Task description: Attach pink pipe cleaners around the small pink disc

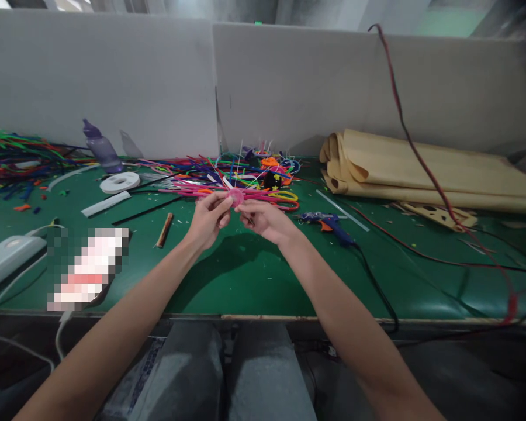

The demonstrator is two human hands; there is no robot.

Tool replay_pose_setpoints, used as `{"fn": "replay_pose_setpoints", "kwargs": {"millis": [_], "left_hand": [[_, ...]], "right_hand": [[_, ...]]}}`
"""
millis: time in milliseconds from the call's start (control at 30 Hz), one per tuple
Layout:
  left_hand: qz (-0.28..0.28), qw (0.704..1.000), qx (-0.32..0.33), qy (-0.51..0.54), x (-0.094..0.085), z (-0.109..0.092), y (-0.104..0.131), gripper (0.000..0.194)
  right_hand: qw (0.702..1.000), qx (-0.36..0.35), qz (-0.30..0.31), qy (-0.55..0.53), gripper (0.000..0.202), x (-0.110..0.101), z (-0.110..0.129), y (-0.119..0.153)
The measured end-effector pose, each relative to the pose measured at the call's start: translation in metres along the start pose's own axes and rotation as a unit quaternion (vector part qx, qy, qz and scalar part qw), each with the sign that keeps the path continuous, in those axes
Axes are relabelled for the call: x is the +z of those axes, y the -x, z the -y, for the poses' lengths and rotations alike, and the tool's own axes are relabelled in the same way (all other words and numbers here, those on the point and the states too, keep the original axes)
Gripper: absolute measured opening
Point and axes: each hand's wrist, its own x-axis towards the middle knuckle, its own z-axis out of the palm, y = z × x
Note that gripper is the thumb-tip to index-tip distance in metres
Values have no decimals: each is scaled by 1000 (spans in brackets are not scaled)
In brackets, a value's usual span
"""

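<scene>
A small round pink piece (pixel 235 197) is held up over the middle of the green table (pixel 245 286). My left hand (pixel 210 218) pinches its left side between thumb and fingers. At its right edge, my right hand (pixel 263 220) has its fingertips pressed together on the same piece; whether they also hold something thinner is too small to tell. Several thin pale stems stick up close behind the piece. Just beyond my hands lies a heap of colourful fuzzy stems (pixel 188 182), mostly pink and red.
A blue glue gun (pixel 335 227) with a black cord lies to the right, before rolled brown paper (pixel 403 169). On the left are a white spool (pixel 120 182), a purple bottle (pixel 101 149), a wooden stick (pixel 164 230), a pixelated device (pixel 90 269) and a white power strip (pixel 9 257).
</scene>
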Motion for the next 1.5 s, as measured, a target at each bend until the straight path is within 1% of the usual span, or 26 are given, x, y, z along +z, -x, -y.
{"fn": "replay_pose_setpoints", "kwargs": {"millis": [100, 233, 333, 467, 600, 700, 800, 933, 1033, 1167, 1233, 1300, 1367, 1400, 1433, 1467, 1500], "left_hand": [[-13, 1000, 3, 2, 1, 0, 0, 18], [-34, 999, 18, -1, 0, 4, -2, 18], [-45, 999, 26, -5, -1, 6, -3, 16], [-46, 998, 31, -16, 0, 6, -2, 17], [-44, 998, 33, -30, 1, 4, -2, 18], [-39, 998, 33, -30, 2, 3, -1, 18], [-14, 999, 23, -21, 1, 1, -1, 17], [35, 999, -12, -5, -2, -2, 0, 17], [70, 997, -27, 4, -4, -4, 2, 18], [94, 995, -38, -3, -3, -7, 5, 18], [95, 995, -43, -3, -1, -8, 6, 19], [74, 997, -35, 6, 1, -7, 6, 19], [31, 999, -15, 19, 2, -5, 4, 20], [5, 1000, -2, 24, 2, -4, 3, 20], [-19, 999, 8, 27, 2, -2, 2, 20], [-40, 999, 15, 28, 2, 0, 0, 20], [-57, 998, 19, 30, 2, 2, -1, 19]], "right_hand": [[999, -29, 2, 41, 20, -2, 4, 2], [991, -64, -24, 116, 18, -5, 6, 3], [985, -80, -35, 148, 17, -8, 5, 1], [980, -106, -45, 161, 18, -8, 1, -1], [983, -110, -54, 137, 17, -5, -1, -1], [987, -99, -60, 111, 19, -4, 1, 0], [992, -72, -49, 92, 19, -5, 5, 2], [999, -17, -3, 50, 17, -7, 11, 6], [999, 23, 39, 23, 16, -11, 13, 8], [995, 59, 78, 1, 16, -16, 11, 8], [995, 57, 84, 6, 15, -18, 9, 7], [997, 18, 66, 36, 14, -17, 8, 4], [993, -63, 13, 96, 13, -15, 6, 1], [984, -112, -25, 135, 13, -13, 5, 0], [968, -163, -68, 178, 12, -11, 3, -1], [944, -213, -113, 224, 11, -9, 2, -2], [914, -259, -153, 273, 10, -7, 0, -3]]}}
